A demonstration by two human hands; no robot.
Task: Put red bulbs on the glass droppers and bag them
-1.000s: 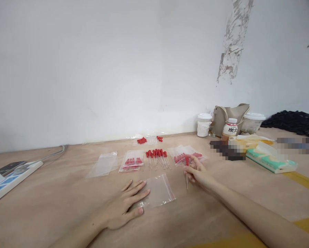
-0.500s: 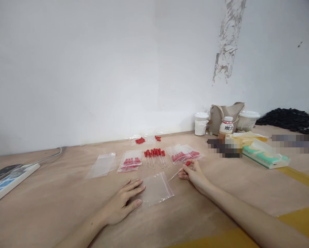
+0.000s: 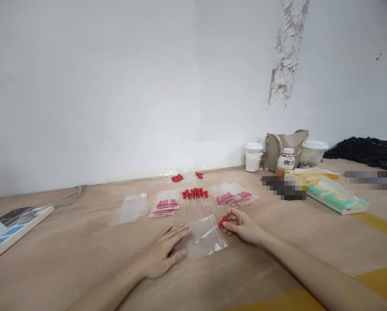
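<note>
My left hand (image 3: 169, 251) lies flat with fingers apart, its fingertips on the left side of a clear zip bag (image 3: 201, 247). By its red rubber bulb, my right hand (image 3: 241, 225) pinches a glass dropper (image 3: 209, 233). The dropper's thin tube lies inside the bag's outline, pointing left; its bulb is at the zip edge. Several loose droppers (image 3: 196, 194) with red bulbs lie in a row beyond the bag. Filled bags (image 3: 164, 206) of droppers are left of that row, and more filled bags (image 3: 234, 196) are right of it.
Flat bags (image 3: 130, 209) lie further left. Small red bulbs (image 3: 177, 177) rest on plastic near the wall. A power strip (image 3: 18, 235) stands at far left. On the right are a tissue pack (image 3: 337, 199), a bottle (image 3: 285, 162), lidded cups (image 3: 254, 157) and a grey bag (image 3: 274, 149).
My right hand has moved left and toward me, carrying the dropper's tube from outside the zip edge into the bag. My left hand stays on the bag.
</note>
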